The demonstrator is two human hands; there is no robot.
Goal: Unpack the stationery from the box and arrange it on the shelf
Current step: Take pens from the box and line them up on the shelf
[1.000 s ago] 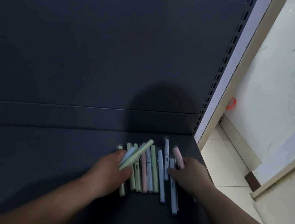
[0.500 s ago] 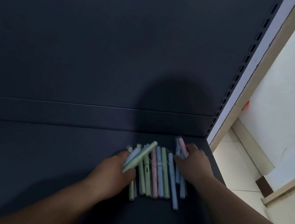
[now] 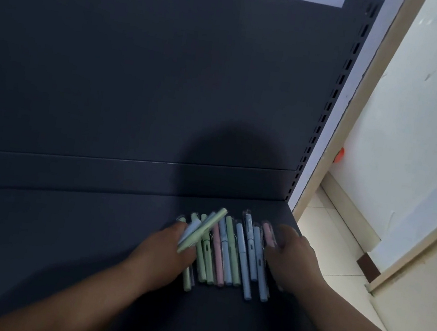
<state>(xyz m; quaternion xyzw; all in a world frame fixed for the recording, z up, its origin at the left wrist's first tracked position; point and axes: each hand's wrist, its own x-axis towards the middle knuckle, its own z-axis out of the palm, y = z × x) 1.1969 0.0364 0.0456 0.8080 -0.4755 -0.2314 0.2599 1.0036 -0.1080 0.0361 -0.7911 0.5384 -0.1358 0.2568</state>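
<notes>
- Change: the right hand [image 3: 293, 263] has drawn back from over the blue pens to the right end of the row [image 3: 227, 253]. The pink pen [image 3: 269, 235] beside it now lies closer to parallel with its neighbours.
- Change: the left hand [image 3: 168, 253] has not let go. A green pen [image 3: 202, 232] and a pale blue one [image 3: 191, 229] still lie slantwise in its grip, over the left end of the row.
- Meaning for the task: judged to be the arranging step — the row is being squared up from both ends, and the two held pens have yet to be laid in. The box is not in view.
- Left hand: fingers closed round the two slanted pens.
- Right hand: fingers bent down against the pink pen. The hand is blurred, so I cannot tell whether it pinches the pen or only pushes it.
- Location: the pens lie on the dark shelf [image 3: 60, 241], at its right end, near the slotted upright [image 3: 333, 97] and in front of the back panel [image 3: 141, 70].
- Appearance: slim pastel pens — green, pink and pale blue, side by side, pointing front to back. Some seem to be in clear sleeves. Their front ends are uneven (two blue ones reach nearest the front edge), so the row is not yet tidy.
</notes>
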